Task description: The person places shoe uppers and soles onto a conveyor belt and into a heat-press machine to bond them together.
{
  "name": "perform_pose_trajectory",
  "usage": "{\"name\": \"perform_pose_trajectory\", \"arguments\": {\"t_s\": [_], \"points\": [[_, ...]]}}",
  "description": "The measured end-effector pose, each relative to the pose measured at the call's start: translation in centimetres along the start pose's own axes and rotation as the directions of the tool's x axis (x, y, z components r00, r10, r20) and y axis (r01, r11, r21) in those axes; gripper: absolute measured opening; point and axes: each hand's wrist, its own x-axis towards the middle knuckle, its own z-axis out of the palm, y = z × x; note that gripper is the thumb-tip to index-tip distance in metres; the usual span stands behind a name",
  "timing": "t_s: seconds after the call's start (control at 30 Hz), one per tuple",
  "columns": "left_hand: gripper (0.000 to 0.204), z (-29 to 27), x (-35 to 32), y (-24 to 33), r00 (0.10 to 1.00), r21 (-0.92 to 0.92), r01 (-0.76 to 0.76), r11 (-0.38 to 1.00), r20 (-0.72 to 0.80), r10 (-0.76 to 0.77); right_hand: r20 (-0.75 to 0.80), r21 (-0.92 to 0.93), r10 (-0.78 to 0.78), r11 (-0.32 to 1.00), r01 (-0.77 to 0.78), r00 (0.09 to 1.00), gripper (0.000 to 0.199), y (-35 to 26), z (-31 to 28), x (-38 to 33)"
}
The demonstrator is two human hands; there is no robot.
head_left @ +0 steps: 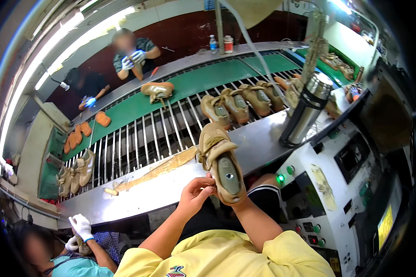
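Long green belt (203,81) running across the top, with metal rods (143,138) in front of it. Shiny steel counter (263,143) along the near edge of the rods. White machine with buttons (328,203) on the right side. Tall silver flask (307,108) standing upright on the counter near the machine. Four tan shoes in a row (242,101) resting on the rods, one more tan shoe (157,91) alone on the belt, and orange soles (78,134) far off to the left. Tan shoe (219,161) held up over the counter edge, toe pointing away, opening facing up. Left hand (196,194) curled tight on the heel side of that shoe. Right hand hidden under the shoe, only the forearm showing, so cannot tell its grip. Gloved hands of other people (81,226) at the lower left and across the belt
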Motion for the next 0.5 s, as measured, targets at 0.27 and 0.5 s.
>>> {"name": "perform_pose_trajectory", "arguments": {"t_s": [0.27,0.5], "points": [[0.017,8.6,3.5,-1.5,0.957,0.022,0.149,0.989,0.247,-0.15,-0.342,-0.274,-0.304,0.937,0.215,0.889,0.063,-4.8,1.2,-8.9],[0.017,8.1,4.8,-4.6,0.942,0.432,-0.133,0.892,0.334,-0.021,-0.209,-0.169,-0.38,0.922,0.349,0.901,0.068,-10.2,4.0,-19.1]]}}
